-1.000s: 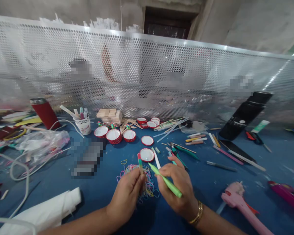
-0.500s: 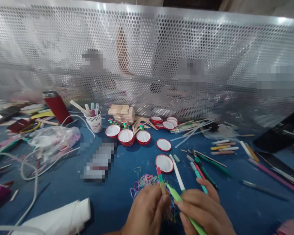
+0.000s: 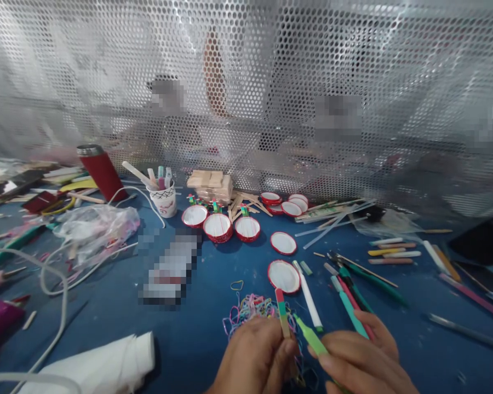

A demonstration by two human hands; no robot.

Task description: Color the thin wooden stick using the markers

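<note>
Between the thumb and fingers of my left hand [image 3: 257,355] stands a wooden craft stick [image 3: 281,309], its upper end coloured red and then green. My right hand [image 3: 361,355] is closed around a bright green marker [image 3: 312,336], whose tip points at the stick with a small gap between them. Under and behind my left hand lies a tangle of coloured rubber bands [image 3: 246,312]. A white round disc with a red edge [image 3: 284,276] lies just beyond the stick, and a white marker [image 3: 310,298] rests beside it.
Three red-rimmed round pieces [image 3: 217,227] stand near a stack of craft sticks [image 3: 209,183]. A paper cup of pens [image 3: 163,200] and a red flask [image 3: 102,172] are left of them. Pliers [image 3: 372,279] and markers lie right; a white roll [image 3: 102,364] lies front left.
The view has shifted, so the table's things appear a little further right. The green marker's tip has moved slightly away from the stick. Both hands keep their hold.
</note>
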